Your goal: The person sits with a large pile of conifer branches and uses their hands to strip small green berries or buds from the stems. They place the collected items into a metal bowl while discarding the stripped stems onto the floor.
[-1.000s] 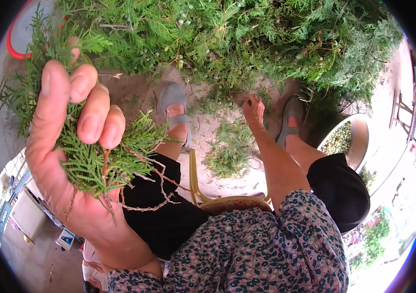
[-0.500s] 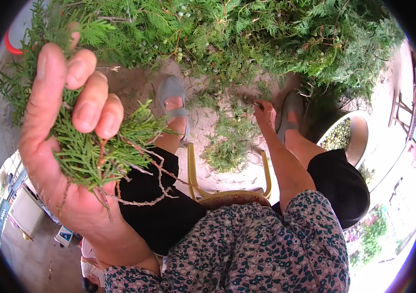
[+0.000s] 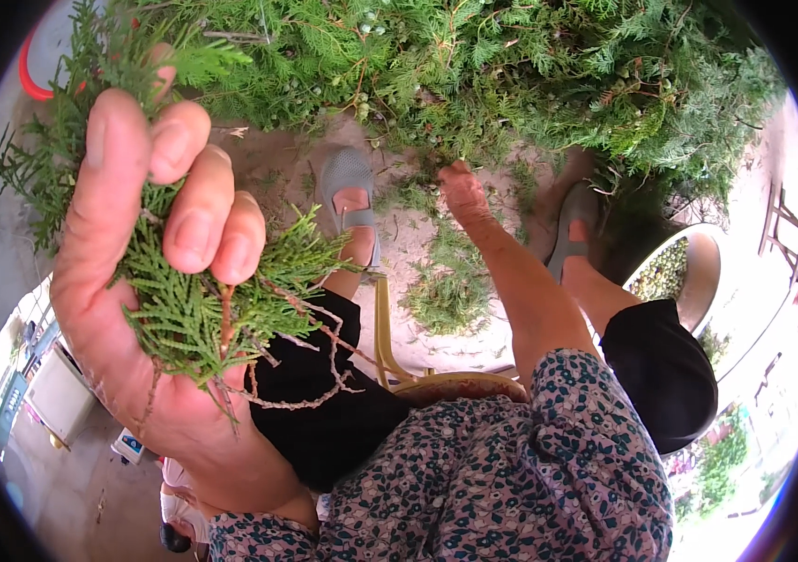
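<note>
My left hand point(image 3: 178, 215) is raised close at the left, its fingers curled round a bunch of arborvitae sprigs point(image 3: 197, 323). Flat green fronds stick out on both sides of it, and thin bare brown twigs hang below the palm. Lower down and farther off, my right hand point(image 3: 462, 192) reaches to the ground between my feet with its fingers bent closed. Whatever they pinch is too small to make out. Loose green clippings point(image 3: 450, 290) lie on the floor just below that hand.
A large heap of cut evergreen branches point(image 3: 511, 75) with small pale cones spreads across the far side. By my right leg stands a round metal basin point(image 3: 703, 276) holding small green cones. A yellow-framed stool point(image 3: 383, 328) is beneath me. A red-rimmed container point(image 3: 43, 61) sits far left.
My right hand has moved left and slightly farther away along the ground. My left hand, still gripping the sprigs, has shifted slightly right and down in view, as has much of the scene.
</note>
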Tool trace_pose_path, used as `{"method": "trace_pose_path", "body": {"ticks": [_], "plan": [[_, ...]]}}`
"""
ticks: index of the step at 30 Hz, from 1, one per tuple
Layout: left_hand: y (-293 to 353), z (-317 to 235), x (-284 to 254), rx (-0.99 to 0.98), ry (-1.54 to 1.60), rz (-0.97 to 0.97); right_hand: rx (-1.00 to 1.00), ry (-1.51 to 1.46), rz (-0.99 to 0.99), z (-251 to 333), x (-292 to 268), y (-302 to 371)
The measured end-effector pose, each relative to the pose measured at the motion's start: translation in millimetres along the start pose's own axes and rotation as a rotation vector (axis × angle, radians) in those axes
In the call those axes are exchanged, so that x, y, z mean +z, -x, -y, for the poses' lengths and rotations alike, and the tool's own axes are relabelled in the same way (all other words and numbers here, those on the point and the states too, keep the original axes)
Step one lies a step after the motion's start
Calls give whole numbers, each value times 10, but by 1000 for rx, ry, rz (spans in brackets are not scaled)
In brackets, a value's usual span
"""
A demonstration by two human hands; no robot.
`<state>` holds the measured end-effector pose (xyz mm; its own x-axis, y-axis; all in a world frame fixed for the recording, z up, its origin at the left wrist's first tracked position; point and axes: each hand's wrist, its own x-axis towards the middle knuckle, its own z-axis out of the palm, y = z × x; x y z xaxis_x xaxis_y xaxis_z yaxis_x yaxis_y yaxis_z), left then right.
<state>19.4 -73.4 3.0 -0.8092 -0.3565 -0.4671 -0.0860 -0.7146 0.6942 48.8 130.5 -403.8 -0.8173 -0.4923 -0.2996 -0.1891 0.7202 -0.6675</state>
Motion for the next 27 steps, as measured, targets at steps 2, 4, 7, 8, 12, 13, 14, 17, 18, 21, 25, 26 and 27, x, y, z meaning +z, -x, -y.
{"method": "trace_pose_path", "body": {"ticks": [2,4,7,8,12,13,14,17,18,21,25,26,27], "plan": [[7,-16,-18,16,21,-31,24,-120,-38,-74,-51,10],[11,-13,-28,25,22,-61,18,-190,-93,-103,-70,36],[-8,-12,-33,-30,53,27,-26,-215,-188,-46,-12,68],[-6,-15,-24,-17,43,-3,-18,-205,-149,-2,27,75],[15,-41,-5,-31,47,-38,45,-123,-13,131,164,82],[14,-43,-9,-33,33,7,63,-63,13,147,184,75],[27,-44,-3,-27,22,-52,81,-43,80,159,180,69],[34,-30,-6,23,-60,-125,83,-72,95,178,83,59],[30,-26,-9,24,-18,-104,61,-69,62,179,21,61],[30,-8,-1,75,-5,-45,564,-879,146,182,-238,83],[53,5,33,74,-10,-84,611,-1472,96,183,-609,186],[59,10,42,76,-36,-98,543,-1551,150,174,-716,211],[66,12,49,80,-62,-113,544,-1532,127,181,-820,215]]}}
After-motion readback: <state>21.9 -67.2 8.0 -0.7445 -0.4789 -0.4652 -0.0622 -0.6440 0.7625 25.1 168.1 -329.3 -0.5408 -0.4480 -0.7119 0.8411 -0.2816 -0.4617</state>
